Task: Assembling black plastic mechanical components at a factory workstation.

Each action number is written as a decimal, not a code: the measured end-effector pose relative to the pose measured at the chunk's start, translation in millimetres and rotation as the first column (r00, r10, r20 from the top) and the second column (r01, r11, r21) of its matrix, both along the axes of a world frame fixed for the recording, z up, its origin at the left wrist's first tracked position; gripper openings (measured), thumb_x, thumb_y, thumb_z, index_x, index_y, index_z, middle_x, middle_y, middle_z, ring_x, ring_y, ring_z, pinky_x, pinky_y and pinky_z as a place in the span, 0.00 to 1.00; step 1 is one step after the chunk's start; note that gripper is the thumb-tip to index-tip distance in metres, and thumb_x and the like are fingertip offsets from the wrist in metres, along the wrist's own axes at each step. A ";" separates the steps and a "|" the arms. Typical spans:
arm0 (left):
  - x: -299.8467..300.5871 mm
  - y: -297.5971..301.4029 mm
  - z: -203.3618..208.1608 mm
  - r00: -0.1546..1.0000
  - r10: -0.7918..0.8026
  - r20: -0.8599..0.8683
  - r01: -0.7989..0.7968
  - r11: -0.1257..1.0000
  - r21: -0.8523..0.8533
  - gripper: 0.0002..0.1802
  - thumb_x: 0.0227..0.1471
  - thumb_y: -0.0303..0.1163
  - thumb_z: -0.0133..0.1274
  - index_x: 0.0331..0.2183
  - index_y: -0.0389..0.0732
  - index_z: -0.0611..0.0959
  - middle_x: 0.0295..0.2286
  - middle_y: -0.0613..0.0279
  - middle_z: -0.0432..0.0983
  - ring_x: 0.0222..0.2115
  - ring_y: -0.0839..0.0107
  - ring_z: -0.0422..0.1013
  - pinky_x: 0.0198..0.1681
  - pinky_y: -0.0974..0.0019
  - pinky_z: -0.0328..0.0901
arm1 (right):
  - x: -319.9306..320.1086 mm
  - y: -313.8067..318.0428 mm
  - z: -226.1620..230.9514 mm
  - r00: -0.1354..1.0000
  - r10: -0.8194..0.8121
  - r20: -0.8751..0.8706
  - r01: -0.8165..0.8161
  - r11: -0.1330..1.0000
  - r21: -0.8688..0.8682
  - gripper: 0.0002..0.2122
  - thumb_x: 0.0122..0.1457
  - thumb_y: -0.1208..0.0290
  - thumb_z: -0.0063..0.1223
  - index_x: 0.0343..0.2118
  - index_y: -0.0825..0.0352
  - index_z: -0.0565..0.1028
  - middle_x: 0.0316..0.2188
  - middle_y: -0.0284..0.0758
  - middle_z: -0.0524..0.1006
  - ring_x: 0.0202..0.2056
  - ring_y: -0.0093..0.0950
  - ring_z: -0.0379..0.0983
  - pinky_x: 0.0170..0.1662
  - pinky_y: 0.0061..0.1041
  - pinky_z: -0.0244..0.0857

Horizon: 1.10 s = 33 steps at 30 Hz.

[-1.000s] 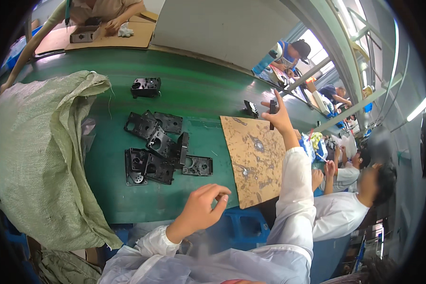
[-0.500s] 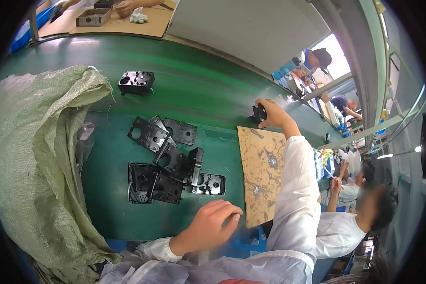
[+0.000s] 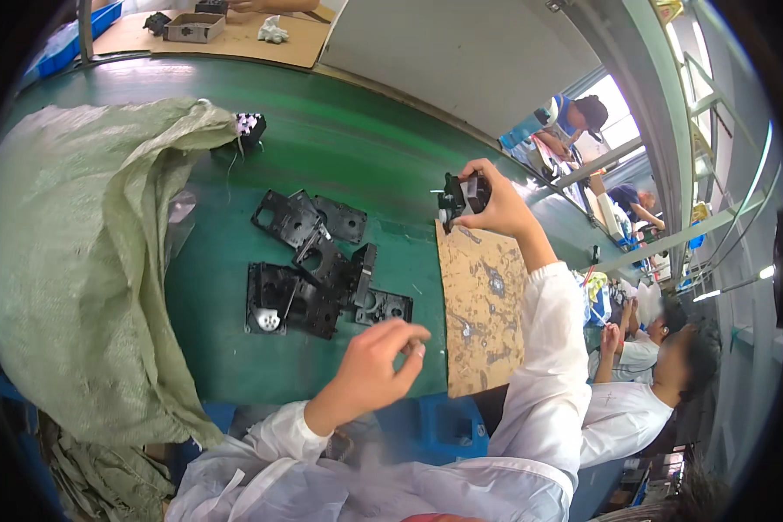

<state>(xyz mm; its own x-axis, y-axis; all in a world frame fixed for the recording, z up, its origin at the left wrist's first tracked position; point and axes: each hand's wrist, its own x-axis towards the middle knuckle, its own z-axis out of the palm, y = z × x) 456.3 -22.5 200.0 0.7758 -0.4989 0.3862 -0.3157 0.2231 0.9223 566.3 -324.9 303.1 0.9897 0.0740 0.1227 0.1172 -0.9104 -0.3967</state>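
My right hand (image 3: 489, 202) is stretched out over the far edge of a stained cardboard sheet (image 3: 487, 304). Its fingers and thumb grip a black plastic housing (image 3: 452, 200), with a small pale part on its near side. My left hand (image 3: 376, 364) hovers low over the near part of the green bench, loosely curled. Between its thumb and index finger is a gap, and nothing shows in it. Just beyond it lies a loose pile of black plastic housings (image 3: 326, 270), some flat and one upright. A white round piece (image 3: 268, 320) shows in the nearest left one.
A large pale green woven sack (image 3: 78, 261) covers the left side of the bench. Behind its edge a black housing (image 3: 250, 129) sits on the green belt (image 3: 339, 122). A blue stool (image 3: 452, 426) stands below the bench edge. Co-workers sit at the right and far side.
My right hand has drawn the black housing slightly left and turned it, showing more of it. My left hand has moved up and left toward the pile. The sack now partly hides the far housing.
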 end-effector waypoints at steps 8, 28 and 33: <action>-7.9 2.2 1.0 0.919 0.356 0.168 -0.347 0.935 -0.080 0.25 0.43 0.26 0.61 0.46 0.32 0.77 0.41 0.54 0.74 0.35 0.66 0.71 0.40 0.65 0.67 | -102.1 111.2 32.0 0.970 0.241 0.014 -0.233 0.920 0.314 0.36 0.26 0.74 0.75 0.45 0.60 0.69 0.38 0.32 0.77 0.35 0.26 0.71 0.41 0.26 0.66; -40.0 37.9 15.3 0.936 -0.199 -0.288 0.084 0.926 -0.367 0.26 0.46 0.34 0.62 0.47 0.34 0.78 0.37 0.59 0.80 0.37 0.72 0.71 0.43 0.70 0.59 | -178.9 170.2 17.4 0.997 0.078 -0.024 -0.034 0.667 0.744 0.20 0.62 0.63 0.54 0.53 0.65 0.63 0.36 0.40 0.77 0.33 0.26 0.72 0.37 0.22 0.67; -40.3 41.4 21.4 0.934 -0.183 -0.307 0.072 0.938 -0.340 0.27 0.46 0.35 0.63 0.47 0.33 0.78 0.36 0.58 0.80 0.36 0.73 0.71 0.42 0.70 0.59 | -179.1 177.3 18.8 0.996 0.073 -0.043 -0.020 0.697 0.717 0.21 0.63 0.60 0.53 0.53 0.65 0.63 0.35 0.39 0.76 0.32 0.25 0.72 0.37 0.22 0.66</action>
